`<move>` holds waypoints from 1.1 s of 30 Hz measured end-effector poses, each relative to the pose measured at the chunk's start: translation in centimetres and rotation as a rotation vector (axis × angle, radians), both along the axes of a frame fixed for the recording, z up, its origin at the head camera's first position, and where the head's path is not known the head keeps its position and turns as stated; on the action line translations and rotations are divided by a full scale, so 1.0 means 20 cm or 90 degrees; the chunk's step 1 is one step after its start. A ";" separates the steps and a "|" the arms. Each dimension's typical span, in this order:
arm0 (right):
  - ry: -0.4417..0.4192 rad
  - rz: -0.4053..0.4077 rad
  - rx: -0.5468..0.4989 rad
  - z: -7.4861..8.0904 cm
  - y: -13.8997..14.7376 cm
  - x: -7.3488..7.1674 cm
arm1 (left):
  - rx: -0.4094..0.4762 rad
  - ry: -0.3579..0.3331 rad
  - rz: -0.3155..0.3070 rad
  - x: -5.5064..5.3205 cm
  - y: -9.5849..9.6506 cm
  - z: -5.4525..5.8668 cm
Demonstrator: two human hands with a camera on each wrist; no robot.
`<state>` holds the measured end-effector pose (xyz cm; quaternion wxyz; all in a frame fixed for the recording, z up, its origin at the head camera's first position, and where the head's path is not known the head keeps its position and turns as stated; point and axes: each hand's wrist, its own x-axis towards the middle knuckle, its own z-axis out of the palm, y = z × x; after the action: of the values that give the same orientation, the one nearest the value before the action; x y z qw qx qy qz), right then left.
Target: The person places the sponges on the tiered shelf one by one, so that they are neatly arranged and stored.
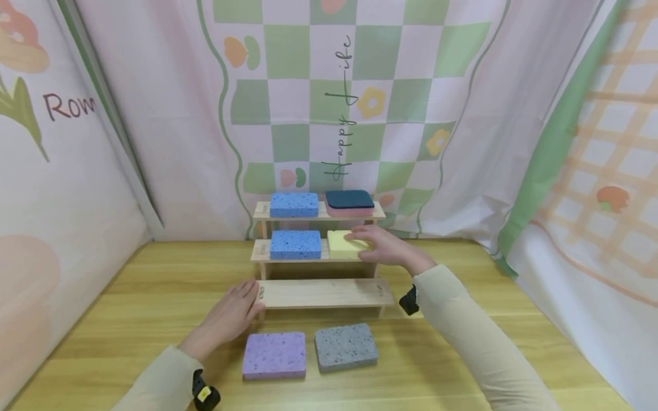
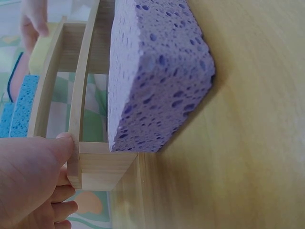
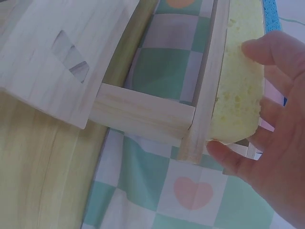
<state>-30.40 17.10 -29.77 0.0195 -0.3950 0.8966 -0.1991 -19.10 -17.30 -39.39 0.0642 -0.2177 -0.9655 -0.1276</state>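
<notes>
A three-step wooden shelf [image 1: 324, 294] stands in the head view's middle. My left hand [image 1: 231, 313] holds the left end of its lowest step, the thumb [image 2: 63, 149] at the board's front edge and the other fingers past the end. On the middle step, my right hand [image 1: 386, 246] grips a pale yellow sponge [image 1: 339, 245] at its right part. In the right wrist view the fingers spread over the yellow sponge [image 3: 236, 95], one digit at its right end. Left of it sits a blue sponge [image 1: 295, 244]. The lowest step bears no sponge.
On the top step are another blue sponge [image 1: 294, 204] and a pink sponge with a dark scouring side [image 1: 349, 200]. A purple sponge [image 1: 274, 355] and a grey sponge [image 1: 345, 347] lie before the shelf on the wooden table [image 1: 169, 274]. Patterned curtains [image 1: 288, 103] surround it.
</notes>
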 end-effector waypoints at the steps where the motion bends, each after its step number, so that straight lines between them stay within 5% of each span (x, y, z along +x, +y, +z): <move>1: 0.000 -0.001 -0.002 0.00 0.00 0.00 | 0.001 -0.002 0.002 0.00 0.00 0.00; 21: 0.040 -0.021 -0.088 0.05 0.07 0.14 | 0.010 0.004 -0.001 -0.01 0.00 0.00; 33: -0.005 -0.009 -0.086 0.04 0.07 0.29 | 0.006 0.005 -0.002 0.00 0.00 0.00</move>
<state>-24.65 18.46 -28.95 -0.0054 -0.3880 0.8840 -0.2609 -19.19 -17.25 -39.43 0.0690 -0.2195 -0.9643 -0.1313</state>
